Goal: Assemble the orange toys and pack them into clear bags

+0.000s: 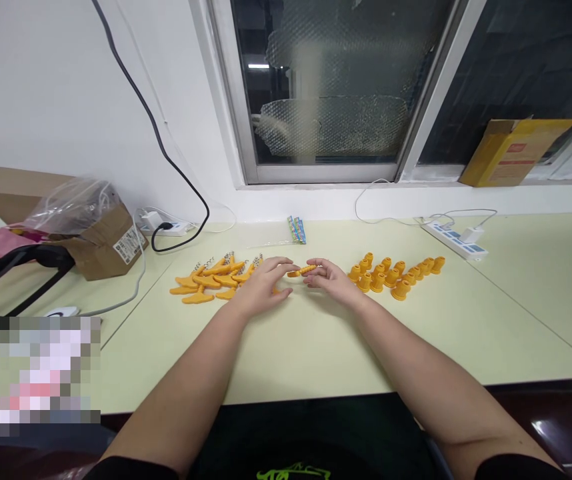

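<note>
Between my hands is a small orange ridged piece (302, 271). My right hand (335, 283) has its thumb and fingers around the right end of it. My left hand (261, 288) reaches to its left end with fingers stretched and the thumb apart below. Left of my left hand, and partly hidden by it, lies a pile of orange T-shaped handles (207, 281) with metal spirals like corkscrews. Several orange bell-shaped pieces (401, 289) stand in slanting rows just right of my right hand.
Behind my hands lie small colourful packets (297, 230) and a clear plastic bag (269, 233). A power strip (455, 240) sits at the back right, another (173, 229) at the back left. An open cardboard box (109, 247) stands left; a yellow carton (519, 152) leans against the window.
</note>
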The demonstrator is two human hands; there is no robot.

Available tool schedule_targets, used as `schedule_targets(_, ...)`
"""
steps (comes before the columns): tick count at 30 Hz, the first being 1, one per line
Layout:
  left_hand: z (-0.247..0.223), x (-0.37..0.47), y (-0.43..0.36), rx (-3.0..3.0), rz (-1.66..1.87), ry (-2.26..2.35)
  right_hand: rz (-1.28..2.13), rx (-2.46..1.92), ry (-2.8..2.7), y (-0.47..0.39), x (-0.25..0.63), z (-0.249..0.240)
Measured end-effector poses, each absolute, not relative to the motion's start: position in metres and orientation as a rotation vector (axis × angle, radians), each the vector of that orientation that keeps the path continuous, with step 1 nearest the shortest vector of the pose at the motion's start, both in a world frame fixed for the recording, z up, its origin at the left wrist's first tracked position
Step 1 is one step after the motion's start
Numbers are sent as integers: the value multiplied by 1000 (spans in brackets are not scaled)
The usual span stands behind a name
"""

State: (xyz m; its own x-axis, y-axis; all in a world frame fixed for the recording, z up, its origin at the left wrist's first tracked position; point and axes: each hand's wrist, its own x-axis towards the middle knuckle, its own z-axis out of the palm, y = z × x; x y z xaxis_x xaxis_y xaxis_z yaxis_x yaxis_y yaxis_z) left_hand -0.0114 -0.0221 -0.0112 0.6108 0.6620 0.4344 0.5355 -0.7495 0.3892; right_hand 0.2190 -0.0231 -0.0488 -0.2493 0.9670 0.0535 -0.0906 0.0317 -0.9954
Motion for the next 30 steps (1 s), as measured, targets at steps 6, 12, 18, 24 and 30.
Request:
schedule_targets(6, -17, -4, -21, 2493, 837, 934, 1132, -1121, -1719, -33, 235, -34)
schedule_targets(12, -21, -9, -18, 2269, 972, 1148, 316, -1576, -1736, -33, 284, -5)
schedule_targets(18, -24, -8, -16, 2163, 1019, 1229, 322, -2075, -1760, -25, 313, -7)
schedule_targets(24, -24, -7, -16, 2121, 988, 1222, 279, -2037, -1824, -23, 302, -16)
schedule_targets(30, -25, -5, -17, 2017, 1016, 1169, 335, -1841, -1915, -22, 283, -24)
